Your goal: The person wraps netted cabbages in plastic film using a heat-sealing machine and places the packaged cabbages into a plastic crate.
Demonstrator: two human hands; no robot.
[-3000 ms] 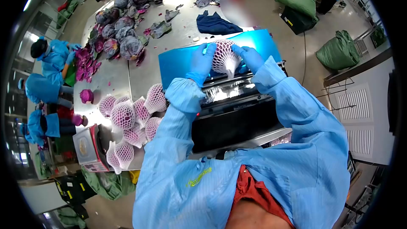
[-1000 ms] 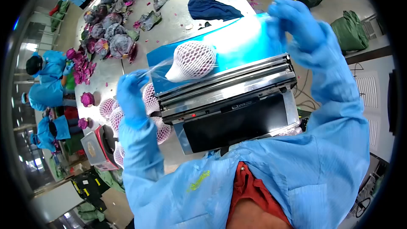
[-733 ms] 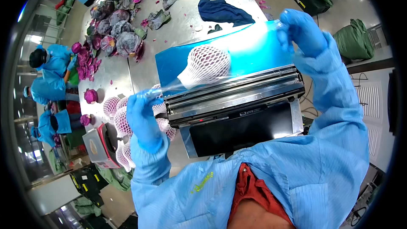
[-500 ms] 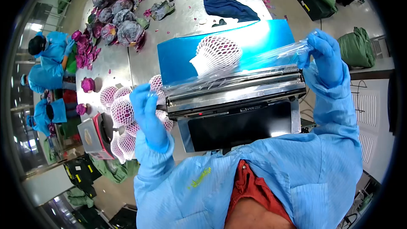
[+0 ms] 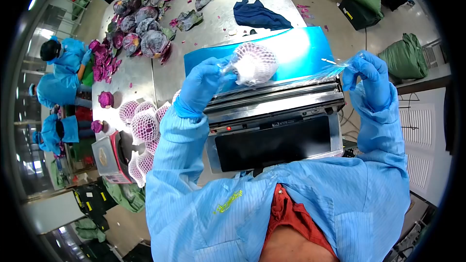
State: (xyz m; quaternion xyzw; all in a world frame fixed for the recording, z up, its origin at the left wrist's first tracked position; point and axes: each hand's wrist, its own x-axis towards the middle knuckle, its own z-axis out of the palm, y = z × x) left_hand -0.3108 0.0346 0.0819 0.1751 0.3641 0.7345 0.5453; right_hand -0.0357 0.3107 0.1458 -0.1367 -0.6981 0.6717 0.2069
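Note:
My left hand point(image 5: 201, 85), in a blue glove, pinches one end of clear plastic film just left of a cabbage in a white foam net point(image 5: 256, 63). Film lies partly over that cabbage, which rests on a shiny blue sheet point(image 5: 303, 48). At the right, my gloved right hand point(image 5: 370, 75) is closed on the other end of the clear film point(image 5: 315, 75), stretched above the wrapping machine point(image 5: 276, 104). The machine's metal bars run between my hands, and a small red light glows on its front.
Several netted cabbages point(image 5: 144, 126) stand left of the machine, beside a weighing scale point(image 5: 108, 157). Farther back lie a pile of red cabbages point(image 5: 145, 26), loose purple leaves point(image 5: 103, 60) and a dark blue cloth point(image 5: 259, 14). Co-workers point(image 5: 63, 82) stand at the left; green sacks point(image 5: 403, 56) lie right.
My left hand has moved up and right, bringing its film end beside the netted cabbage. My right hand has dropped slightly, still gripping the film.

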